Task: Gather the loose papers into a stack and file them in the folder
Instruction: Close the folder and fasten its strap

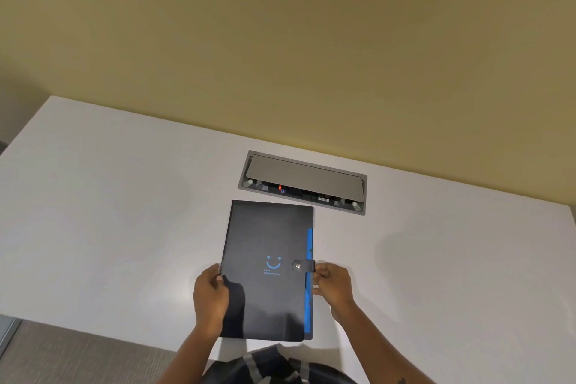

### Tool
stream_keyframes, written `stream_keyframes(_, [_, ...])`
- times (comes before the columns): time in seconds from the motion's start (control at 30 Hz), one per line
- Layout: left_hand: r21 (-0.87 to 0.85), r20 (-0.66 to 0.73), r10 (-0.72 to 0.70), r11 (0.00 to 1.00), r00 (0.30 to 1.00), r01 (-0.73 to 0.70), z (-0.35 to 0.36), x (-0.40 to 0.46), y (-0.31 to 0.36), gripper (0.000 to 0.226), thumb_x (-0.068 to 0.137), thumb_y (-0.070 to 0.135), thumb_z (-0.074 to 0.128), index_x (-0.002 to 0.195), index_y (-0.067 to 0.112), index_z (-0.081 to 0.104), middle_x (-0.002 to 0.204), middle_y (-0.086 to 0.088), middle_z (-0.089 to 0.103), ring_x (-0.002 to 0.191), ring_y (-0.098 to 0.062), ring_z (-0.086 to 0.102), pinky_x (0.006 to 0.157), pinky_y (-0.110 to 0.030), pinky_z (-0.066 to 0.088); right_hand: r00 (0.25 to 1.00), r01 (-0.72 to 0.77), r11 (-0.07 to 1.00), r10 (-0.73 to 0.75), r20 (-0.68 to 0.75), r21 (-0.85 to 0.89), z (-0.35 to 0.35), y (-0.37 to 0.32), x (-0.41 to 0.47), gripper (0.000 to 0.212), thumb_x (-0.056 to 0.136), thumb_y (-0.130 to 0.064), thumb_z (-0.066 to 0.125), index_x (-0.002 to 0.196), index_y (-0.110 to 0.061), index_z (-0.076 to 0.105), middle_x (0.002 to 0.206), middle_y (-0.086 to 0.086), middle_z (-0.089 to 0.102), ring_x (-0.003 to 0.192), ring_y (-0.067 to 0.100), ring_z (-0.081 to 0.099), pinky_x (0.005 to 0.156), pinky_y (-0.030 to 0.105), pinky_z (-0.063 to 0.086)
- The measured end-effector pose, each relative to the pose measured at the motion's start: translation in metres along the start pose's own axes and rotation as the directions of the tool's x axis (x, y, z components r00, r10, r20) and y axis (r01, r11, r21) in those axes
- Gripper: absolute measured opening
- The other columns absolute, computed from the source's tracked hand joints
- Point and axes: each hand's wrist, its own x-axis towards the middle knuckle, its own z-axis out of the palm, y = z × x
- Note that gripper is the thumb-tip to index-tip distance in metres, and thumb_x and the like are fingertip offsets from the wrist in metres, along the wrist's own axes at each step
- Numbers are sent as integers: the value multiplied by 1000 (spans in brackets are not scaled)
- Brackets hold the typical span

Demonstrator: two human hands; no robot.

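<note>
A black folder [268,237] with a blue smile logo lies closed on the white table [109,212], its snap strap [304,265] fastened over the right edge, where blue inner tabs show. My left hand [210,294] grips the folder's left edge near the lower half. My right hand [332,284] pinches the right edge at the end of the strap. No loose papers are visible.
A grey recessed cable and socket box [304,182] with its lid partly raised sits in the table just behind the folder, near the yellow wall [280,40]. Grey floor [62,355] shows at the lower left past the table's front edge.
</note>
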Motion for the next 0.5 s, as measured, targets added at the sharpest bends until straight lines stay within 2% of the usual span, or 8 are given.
stream_keyframes(0.07, [-87, 34, -61, 994, 998, 64, -1, 1, 2, 37, 104, 8, 49, 139, 7, 59, 144, -13, 60, 132, -35, 56, 116, -47, 40, 999, -31, 999, 32, -3, 33, 1, -1, 0, 19, 97, 4, 63, 96, -8, 77, 100, 17, 75, 93, 38, 75, 85, 46, 68])
stream_keyframes(0.13, [-170, 73, -99, 979, 992, 110, -5, 4, 2, 36, 106, 12, 46, 139, 10, 60, 142, -10, 61, 130, -32, 56, 116, -47, 42, 998, -55, 997, 56, -10, 60, 3, -2, -2, 24, 97, 5, 64, 88, -15, 75, 94, 13, 73, 91, 38, 75, 80, 41, 69])
stream_keyframes(0.23, [-239, 91, -114, 962, 989, 133, -14, 5, -1, 33, 107, 17, 44, 134, 13, 62, 133, -7, 64, 116, -26, 59, 112, -46, 46, 998, -61, 996, 60, 10, 70, 12, -5, -7, 32, 96, 5, 65, 82, -23, 74, 91, 8, 73, 88, 34, 76, 73, 34, 68])
stream_keyframes(0.33, [-305, 53, -159, 937, 986, 168, -27, 11, -7, 31, 105, 20, 48, 131, 15, 64, 126, -4, 64, 116, -26, 58, 109, -44, 46, 997, -52, 997, 48, 56, 56, 26, -8, -16, 30, 96, 1, 68, 83, -25, 75, 91, 6, 74, 87, 31, 76, 74, 34, 69])
stream_keyframes(0.43, [-330, -2, -201, 925, 980, 189, -51, 25, -15, 28, 103, 20, 51, 125, 16, 68, 121, -5, 65, 112, -25, 58, 104, -41, 46, 994, -40, 997, 33, 108, 62, 46, -16, -24, 28, 96, -2, 70, 83, -26, 76, 88, 2, 75, 84, 27, 76, 64, 25, 66])
stream_keyframes(0.5, [-335, -39, -208, 924, 977, 184, -71, 37, -20, 25, 102, 19, 53, 121, 16, 69, 120, -6, 66, 110, -24, 58, 104, -41, 46, 988, -26, 998, 17, 155, 55, 63, -27, -28, 22, 98, -8, 70, 86, -25, 76, 90, 0, 75, 85, 25, 76, 63, 21, 64])
